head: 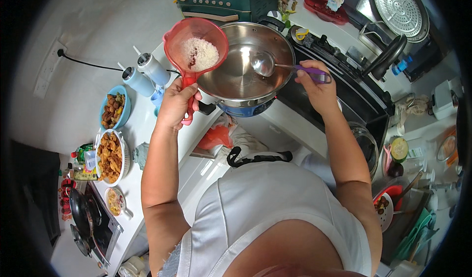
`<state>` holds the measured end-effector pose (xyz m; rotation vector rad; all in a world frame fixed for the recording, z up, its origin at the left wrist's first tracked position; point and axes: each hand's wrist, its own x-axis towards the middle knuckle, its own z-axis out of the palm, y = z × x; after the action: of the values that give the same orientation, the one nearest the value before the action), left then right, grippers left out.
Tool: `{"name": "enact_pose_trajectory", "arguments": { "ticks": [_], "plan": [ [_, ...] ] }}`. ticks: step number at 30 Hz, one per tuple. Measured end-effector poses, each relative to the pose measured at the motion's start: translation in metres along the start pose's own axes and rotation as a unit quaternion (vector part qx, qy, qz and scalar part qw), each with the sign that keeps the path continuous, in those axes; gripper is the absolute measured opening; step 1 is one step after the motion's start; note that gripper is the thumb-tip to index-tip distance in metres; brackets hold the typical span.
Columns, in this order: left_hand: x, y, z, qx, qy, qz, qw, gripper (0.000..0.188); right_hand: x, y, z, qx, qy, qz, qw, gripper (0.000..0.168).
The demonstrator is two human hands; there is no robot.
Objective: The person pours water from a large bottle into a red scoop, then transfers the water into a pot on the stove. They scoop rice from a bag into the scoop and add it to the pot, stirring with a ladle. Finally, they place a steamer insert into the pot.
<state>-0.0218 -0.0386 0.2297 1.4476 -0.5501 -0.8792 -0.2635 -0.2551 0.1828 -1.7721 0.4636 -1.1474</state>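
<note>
My left hand (180,101) grips the handle of a red plastic scoop (172,52), held level at the left rim of a large steel pot. White grains that look like rice (202,55) lie in the scoop. My right hand (316,83) holds the purple handle of a steel ladle (263,63), whose bowl is over or inside the pot; its exact height I cannot tell. The steel pot (230,87) has black handles and stands on a blue appliance base (245,110). Its shiny bottom shows, and whether it holds clear liquid is uncertain.
Behind the pot stands a green oven (221,0). Two tumblers with straws (138,81), a blue bowl of food (127,109) and a white basket of fried food (126,159) line the left counter. To the right are a black cooktop (306,107) and a steel steamer lid or tray (398,9).
</note>
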Motion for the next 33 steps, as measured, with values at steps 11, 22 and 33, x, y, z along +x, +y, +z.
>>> {"name": "enact_pose_trajectory", "arguments": {
  "ticks": [11, 22, 33],
  "plan": [
    [0.016, -0.007, -0.011, 0.046, -0.012, 0.005, 0.999, 0.009, 0.005, 0.019, 0.016, 0.218, 0.139, 0.233, 0.937, 0.018],
    [0.019, -0.011, -0.004, 0.103, 0.013, 0.0, 0.995, 0.012, 0.028, -0.021, -0.027, 0.216, 0.138, 0.171, 0.951, 0.026],
    [0.017, -0.01, 0.006, -0.018, -0.096, -0.036, 0.995, 0.008, 0.071, -0.08, -0.039, 0.2, 0.084, 0.078, 0.973, 0.024]
  ]
}}
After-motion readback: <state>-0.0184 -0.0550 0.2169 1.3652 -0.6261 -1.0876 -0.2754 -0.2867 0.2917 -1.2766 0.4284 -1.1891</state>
